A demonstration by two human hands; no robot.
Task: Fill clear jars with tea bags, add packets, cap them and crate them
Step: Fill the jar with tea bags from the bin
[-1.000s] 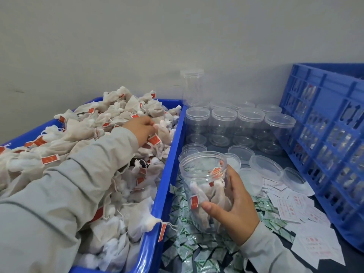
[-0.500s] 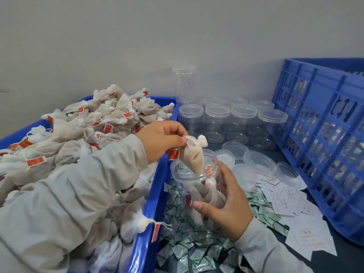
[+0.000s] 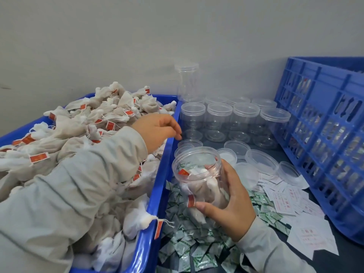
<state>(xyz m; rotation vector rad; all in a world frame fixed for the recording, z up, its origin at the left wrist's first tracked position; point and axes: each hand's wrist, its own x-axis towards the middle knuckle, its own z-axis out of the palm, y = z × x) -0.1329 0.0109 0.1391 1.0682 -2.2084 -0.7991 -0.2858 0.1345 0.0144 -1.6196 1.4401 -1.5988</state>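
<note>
- Fingers (image 3: 204, 206) of the right hand (image 3: 232, 203) were curled round the clear jar (image 3: 199, 180), thumb across its near wall, the rest behind it.
- Left hand (image 3: 157, 129) hung over the right rim of the blue bin (image 3: 157, 194), fingers loosely bent, pointing down and holding nothing; it was above and left of the jar's mouth, not touching it.
- Clear jar: uncapped, tilted a little toward the camera, held above the green packets; several tea bags with red tags lay inside.
- Tea bags (image 3: 78, 131): white pouches with red tags, heaped in the blue bin on the left; one pouch (image 3: 143, 221) hung at the bin's right rim with its tag dangling outside.
- Green packets (image 3: 187, 251): scattered on the dark table, just right of the bin and under the held jar.
- White paper slips (image 3: 285, 198): loose pile with red print, right of the green packets.
- Empty jars (image 3: 226, 119): capped, in rows by the wall; one taller jar (image 3: 188, 81) behind them.
- Loose lids (image 3: 260, 160): clear, lying between the empty jars and the paper slips.
- Blue crate (image 3: 325, 134): at the right edge, filled jars dimly visible through its slots.
</note>
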